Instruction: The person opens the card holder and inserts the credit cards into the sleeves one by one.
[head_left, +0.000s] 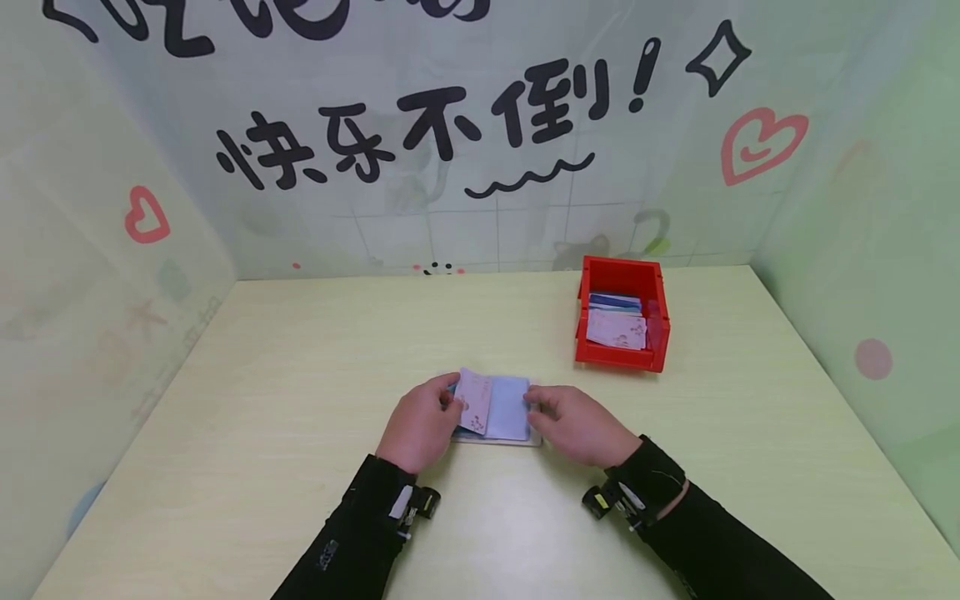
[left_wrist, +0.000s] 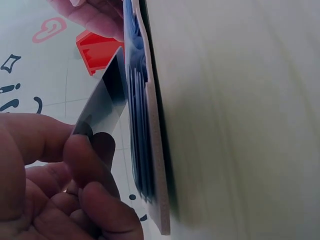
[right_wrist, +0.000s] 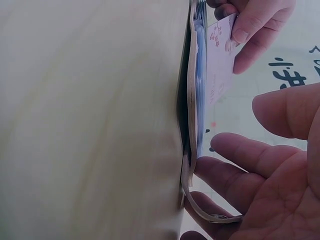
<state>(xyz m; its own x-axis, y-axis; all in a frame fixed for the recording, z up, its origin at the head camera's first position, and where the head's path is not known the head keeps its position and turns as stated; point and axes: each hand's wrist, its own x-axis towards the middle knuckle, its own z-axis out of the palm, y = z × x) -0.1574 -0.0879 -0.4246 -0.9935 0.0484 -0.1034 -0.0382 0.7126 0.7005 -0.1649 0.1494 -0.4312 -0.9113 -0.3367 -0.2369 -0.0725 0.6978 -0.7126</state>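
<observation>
An open card holder (head_left: 508, 410) with blue sleeves lies flat on the table in front of me. My left hand (head_left: 448, 405) pinches a white card with pink flowers (head_left: 474, 402) between thumb and fingers, tilted over the holder's left page. In the left wrist view the card (left_wrist: 102, 107) stands at an angle against the holder (left_wrist: 150, 150). My right hand (head_left: 537, 408) rests with nearly straight fingers on the holder's right edge. The right wrist view shows its fingertips (right_wrist: 215, 142) touching the holder's rim (right_wrist: 192, 100) and a loose cover flap.
A red bin (head_left: 654, 287) holding several cards stands on the table to the far right of the holder. The pale yellow tabletop (head_left: 300, 375) is walled by printed panels at the back and both sides.
</observation>
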